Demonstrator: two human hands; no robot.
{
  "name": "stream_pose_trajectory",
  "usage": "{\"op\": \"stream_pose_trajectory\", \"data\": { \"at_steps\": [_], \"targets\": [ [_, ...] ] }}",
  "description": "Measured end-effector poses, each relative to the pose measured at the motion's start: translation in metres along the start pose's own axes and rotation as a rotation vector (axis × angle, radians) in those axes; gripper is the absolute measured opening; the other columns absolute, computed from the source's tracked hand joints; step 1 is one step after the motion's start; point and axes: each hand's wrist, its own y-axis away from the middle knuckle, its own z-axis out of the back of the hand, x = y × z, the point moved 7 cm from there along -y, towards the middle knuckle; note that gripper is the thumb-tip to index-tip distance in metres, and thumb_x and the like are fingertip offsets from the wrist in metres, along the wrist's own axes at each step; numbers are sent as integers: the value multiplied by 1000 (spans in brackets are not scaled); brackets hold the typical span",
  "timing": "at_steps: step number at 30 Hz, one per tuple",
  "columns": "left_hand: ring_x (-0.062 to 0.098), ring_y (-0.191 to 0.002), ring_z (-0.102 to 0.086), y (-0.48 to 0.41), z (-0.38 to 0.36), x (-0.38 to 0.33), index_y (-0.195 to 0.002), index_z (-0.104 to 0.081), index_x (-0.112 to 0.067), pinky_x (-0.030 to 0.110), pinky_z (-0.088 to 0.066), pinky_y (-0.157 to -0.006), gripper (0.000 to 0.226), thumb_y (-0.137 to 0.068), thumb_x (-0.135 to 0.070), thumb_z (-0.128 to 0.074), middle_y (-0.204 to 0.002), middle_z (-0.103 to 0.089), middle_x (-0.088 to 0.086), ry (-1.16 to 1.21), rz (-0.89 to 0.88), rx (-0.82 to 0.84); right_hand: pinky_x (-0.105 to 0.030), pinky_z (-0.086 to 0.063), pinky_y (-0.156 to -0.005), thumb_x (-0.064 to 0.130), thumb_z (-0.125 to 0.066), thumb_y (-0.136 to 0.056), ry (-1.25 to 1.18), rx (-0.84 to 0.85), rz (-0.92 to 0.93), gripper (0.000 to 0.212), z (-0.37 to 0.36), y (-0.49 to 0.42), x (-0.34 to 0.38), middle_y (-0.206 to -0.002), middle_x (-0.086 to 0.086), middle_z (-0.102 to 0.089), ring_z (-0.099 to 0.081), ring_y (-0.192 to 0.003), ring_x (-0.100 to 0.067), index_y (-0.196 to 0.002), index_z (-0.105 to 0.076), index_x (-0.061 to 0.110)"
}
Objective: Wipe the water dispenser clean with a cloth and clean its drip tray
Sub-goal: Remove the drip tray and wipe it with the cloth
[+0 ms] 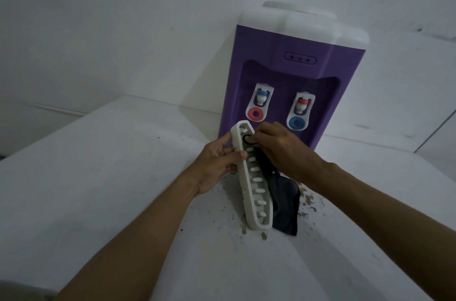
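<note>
A purple water dispenser [291,73] with a white top and two taps stands against the wall. In front of it my left hand [219,165] grips the upper part of the white slotted drip tray [254,182], which stands on end with its lower end near the counter. My right hand [278,150] holds a dark cloth [283,204] and presses a fold of it onto the tray's upper slots. The rest of the cloth hangs down behind the tray.
The white counter [123,177] carries brown dirt crumbs [306,204] scattered around the tray's lower end. White walls close in behind and to the right of the dispenser.
</note>
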Motion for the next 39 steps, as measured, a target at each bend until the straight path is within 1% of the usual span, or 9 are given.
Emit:
{"op": "stream_pose_trajectory", "data": {
  "at_steps": [3, 6, 11, 14, 19, 24, 29, 33, 39],
  "targets": [
    [24, -103, -67, 0, -2, 3, -140, -47, -20, 38, -56, -88, 56, -90, 3, -59, -114, -70, 14, 6, 7, 13, -25, -47, -71, 13, -70, -82, 1, 24, -20, 30, 1, 12, -3, -103, -8, -59, -54, -89, -18, -112, -65, 10],
    [27, -109, -65, 1, -7, 3, -142, -45, -21, 40, -55, -91, 57, -91, 2, -59, -120, -68, 16, -21, 14, 60, -24, -43, -72, 12, -69, -83, 12, 40, -3, 30, -1, 12, 3, -104, -8, -59, -53, -90, -19, -112, -66, 11],
    [33, -116, -61, 2, -7, 1, -145, -42, -19, 45, -50, -99, 63, -89, 2, -61, -122, -66, 17, -35, -6, 57, -28, -42, -86, 19, -66, -87, 66, 135, -15, 36, -5, -1, 1, -120, -2, -54, -48, -107, -19, -122, -59, 20],
    [33, -116, -61, 1, -4, 3, -145, -41, -17, 47, -49, -100, 63, -89, 2, -61, -123, -66, 17, -24, -2, 53, -27, -45, -83, 18, -65, -88, 58, 80, -85, 35, -5, 11, -3, -112, -3, -56, -52, -101, -19, -122, -58, 16],
    [30, -117, -61, -2, -1, 6, -148, -36, -19, 44, -49, -100, 66, -89, -6, -62, -124, -66, 14, -38, 11, 62, -37, -55, -74, 11, -61, -90, -65, -72, -131, 22, 0, 29, 4, -104, -9, -62, -59, -89, -23, -112, -63, 8],
    [27, -117, -61, -2, -4, 7, -147, -37, -20, 41, -51, -98, 64, -89, -12, -61, -125, -66, 14, -42, 11, 58, -32, -53, -70, 15, -74, -79, 20, 60, -32, 39, -10, 26, 15, -110, -7, -58, -53, -92, -20, -116, -62, 15],
    [29, -120, -59, 0, -1, 8, -148, -36, -20, 48, -46, -102, 65, -89, -15, -63, -125, -66, 12, -60, 9, 53, -34, -49, -84, 23, -61, -90, 172, 201, 35, 48, -7, 16, 17, -131, -5, -48, -48, -106, -21, -136, -47, 22],
    [28, -114, -63, -1, -4, 6, -146, -40, -20, 43, -51, -98, 64, -87, -10, -64, -121, -67, 14, -47, 3, 46, -28, -43, -89, 27, -56, -93, 225, 250, -27, 47, -5, 22, 13, -129, -3, -46, -44, -111, -18, -137, -43, 20],
    [25, -111, -65, -2, -2, 5, -147, -37, -20, 35, -54, -90, 68, -86, -10, -64, -122, -67, 14, -25, 3, 51, -23, -46, -84, 18, -53, -95, -109, 45, -183, 21, 0, 31, 5, -110, -5, -61, -58, -100, -18, -114, -60, 14]
  ]
}}
